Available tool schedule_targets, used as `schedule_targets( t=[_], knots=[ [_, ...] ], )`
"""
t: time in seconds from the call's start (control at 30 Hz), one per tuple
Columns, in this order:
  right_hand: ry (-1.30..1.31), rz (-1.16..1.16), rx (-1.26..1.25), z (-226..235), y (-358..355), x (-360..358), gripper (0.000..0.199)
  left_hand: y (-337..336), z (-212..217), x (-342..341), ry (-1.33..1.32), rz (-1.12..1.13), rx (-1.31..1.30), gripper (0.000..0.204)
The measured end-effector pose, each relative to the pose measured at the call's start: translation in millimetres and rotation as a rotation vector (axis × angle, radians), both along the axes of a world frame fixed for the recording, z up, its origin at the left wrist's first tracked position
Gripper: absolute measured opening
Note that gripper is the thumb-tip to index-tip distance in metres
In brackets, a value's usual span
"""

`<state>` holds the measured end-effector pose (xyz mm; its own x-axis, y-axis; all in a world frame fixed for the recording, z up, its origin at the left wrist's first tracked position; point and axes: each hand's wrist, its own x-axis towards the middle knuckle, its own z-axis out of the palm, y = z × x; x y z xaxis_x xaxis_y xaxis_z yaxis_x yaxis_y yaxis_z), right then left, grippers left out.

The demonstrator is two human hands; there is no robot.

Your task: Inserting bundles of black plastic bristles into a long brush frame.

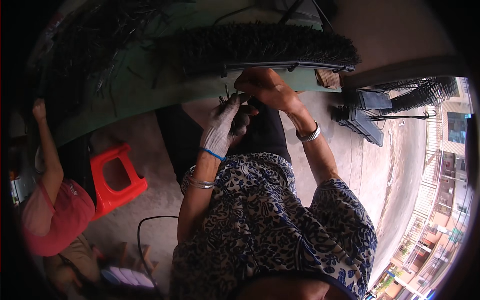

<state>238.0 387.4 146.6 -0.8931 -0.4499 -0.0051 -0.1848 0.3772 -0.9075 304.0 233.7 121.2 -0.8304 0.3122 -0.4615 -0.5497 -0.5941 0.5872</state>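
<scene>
My left hand point(226, 120) wears a pale knitted glove with darkened fingers. Its fingers are curled, and a few thin dark pieces point(226, 92) stick up from them; their kind is too small to tell. Bare and bent at the wrist, my right hand point(267, 90) has its fingers drawn together just above the gloved fingertips. Whatever lies between its fingers is hidden. Both hands are at the near edge of a green table point(165, 92). Directly beyond them lies a long row of dense black bristles point(270, 45) along a grey rail point(260, 66).
A bundle of brown strips point(327, 78) sits at the table's right end. Dark loose strands point(105, 45) heap up at far left. Beside a red plastic stool point(117, 180), another person point(55, 215) in pink reaches to the table. Grey bristled frames point(360, 122) stand at right.
</scene>
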Motion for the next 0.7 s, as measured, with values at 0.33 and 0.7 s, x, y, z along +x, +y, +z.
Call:
schedule_targets(
  t=[0.33,0.7],
  knots=[
    [0.856,-0.442,0.065,-17.4,-31.5,-53.7,0.007,-7.0,-28.6,-7.1,-0.098,0.164,-0.056,0.025],
    [0.77,-0.441,0.114,-21.6,-33.7,-62.0,0.007,-18.9,-31.4,-5.3,-0.088,0.061,0.102,0.03]
  ],
)
